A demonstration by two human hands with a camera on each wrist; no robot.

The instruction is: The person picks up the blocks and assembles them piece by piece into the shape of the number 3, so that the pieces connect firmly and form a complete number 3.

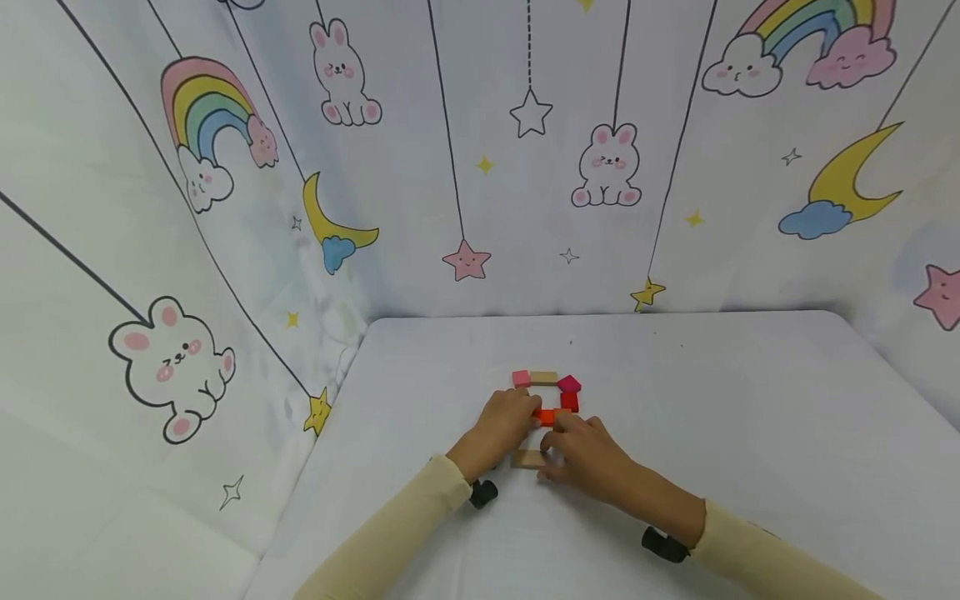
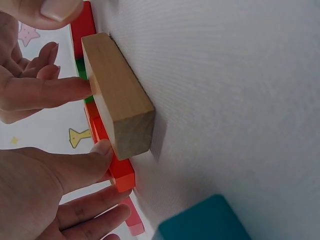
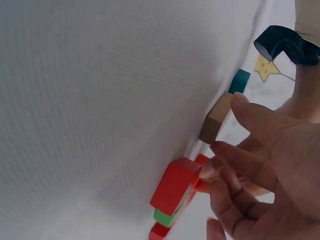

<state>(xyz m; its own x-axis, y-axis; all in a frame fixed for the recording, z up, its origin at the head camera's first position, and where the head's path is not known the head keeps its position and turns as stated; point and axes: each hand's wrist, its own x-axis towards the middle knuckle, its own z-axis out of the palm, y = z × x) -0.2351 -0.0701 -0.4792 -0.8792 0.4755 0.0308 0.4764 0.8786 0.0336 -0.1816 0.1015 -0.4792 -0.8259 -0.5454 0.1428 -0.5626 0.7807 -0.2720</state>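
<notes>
My left hand [image 1: 504, 421] pinches an orange-red block [image 2: 122, 176] between thumb and fingers, in the middle of a small layout of blocks. My right hand [image 1: 592, 454] is beside the right end of a plain wooden block [image 1: 528, 459], nearest to me on the table. In the left wrist view, its index finger [image 2: 55, 93] touches this block's side, while the thumb is apart from it. In the right wrist view, a red block [image 3: 175, 185] and a green block [image 3: 164, 218] lie past the right hand's fingertips.
Along the layout's far side lie a pink block [image 1: 521, 379], another wooden block [image 1: 543, 377] and a magenta block [image 1: 569, 383], with a red one [image 1: 569, 402] below. A teal block [image 2: 205, 222] lies near the left wrist. Patterned cloth walls [image 1: 420, 167] rise behind the white table [image 1: 720, 400].
</notes>
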